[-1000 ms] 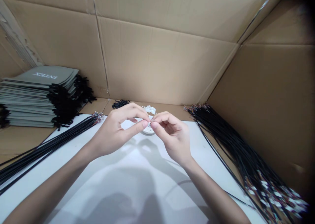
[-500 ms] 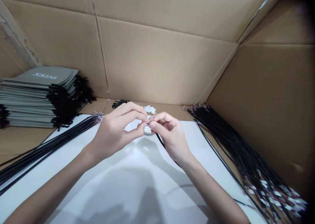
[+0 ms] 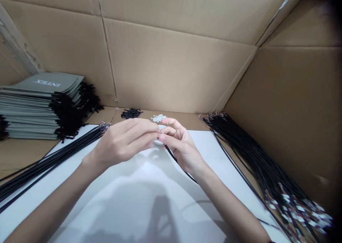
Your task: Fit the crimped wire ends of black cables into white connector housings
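Note:
My right hand pinches a black cable near its end between thumb and finger, its other fingers raised and curled. From there the cable runs down under the right wrist. My left hand is closed at the cable's tip, its fingertips meeting those of the right. What the left fingertips hold is hidden and too small to make out. Just behind the fingertips, a round white dish is partly covered by both hands.
Black cables with bare coloured wire ends lie at right; more cables lie at left. Small black pieces and white pieces are heaped behind the hands. A stack of grey INTEX sheets stands left. Cardboard walls surround the white table.
My left fingers have closed together and the hand has turned knuckles-up. The right fingers have lifted and spread slightly while the thumb still pinches the cable. More of the black pieces shows.

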### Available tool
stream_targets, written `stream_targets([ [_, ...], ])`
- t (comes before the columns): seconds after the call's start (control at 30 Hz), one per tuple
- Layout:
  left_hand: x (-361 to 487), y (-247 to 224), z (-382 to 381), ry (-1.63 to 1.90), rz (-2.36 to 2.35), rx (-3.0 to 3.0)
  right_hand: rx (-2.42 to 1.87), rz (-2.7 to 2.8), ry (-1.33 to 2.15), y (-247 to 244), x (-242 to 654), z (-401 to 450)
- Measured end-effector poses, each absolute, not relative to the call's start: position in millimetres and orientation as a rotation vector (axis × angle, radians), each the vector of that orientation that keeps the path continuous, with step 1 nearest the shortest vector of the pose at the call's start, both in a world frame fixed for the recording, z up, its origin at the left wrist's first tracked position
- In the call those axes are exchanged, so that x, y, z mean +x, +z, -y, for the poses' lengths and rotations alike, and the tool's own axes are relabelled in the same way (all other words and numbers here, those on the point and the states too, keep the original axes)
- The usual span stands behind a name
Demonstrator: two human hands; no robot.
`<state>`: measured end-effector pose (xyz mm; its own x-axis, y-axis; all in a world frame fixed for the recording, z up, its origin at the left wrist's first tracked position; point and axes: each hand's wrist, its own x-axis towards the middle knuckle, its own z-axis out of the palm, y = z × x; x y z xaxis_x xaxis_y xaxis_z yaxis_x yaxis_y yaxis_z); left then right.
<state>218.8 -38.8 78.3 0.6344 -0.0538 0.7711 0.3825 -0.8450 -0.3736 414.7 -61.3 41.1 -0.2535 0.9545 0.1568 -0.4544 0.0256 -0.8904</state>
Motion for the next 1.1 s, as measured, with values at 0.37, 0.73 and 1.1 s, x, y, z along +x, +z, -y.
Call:
stream_targets([
  [0.37, 216.6, 75.4, 33.1, -1.335, 0.402, -2.480, -0.596, 1.171, 1.239, 35.7, 407.7, 63.1],
  [0.73, 213.8, 81.7, 45.3, -1.265, 0.611, -2.803, -0.684, 1.274, 1.052, 35.9, 404.0, 71.6],
  [1.1, 225.2, 79.0, 45.8, -1.527, 0.772, -2.931, -0.668, 1.302, 0.784, 35.2, 404.7, 70.8],
])
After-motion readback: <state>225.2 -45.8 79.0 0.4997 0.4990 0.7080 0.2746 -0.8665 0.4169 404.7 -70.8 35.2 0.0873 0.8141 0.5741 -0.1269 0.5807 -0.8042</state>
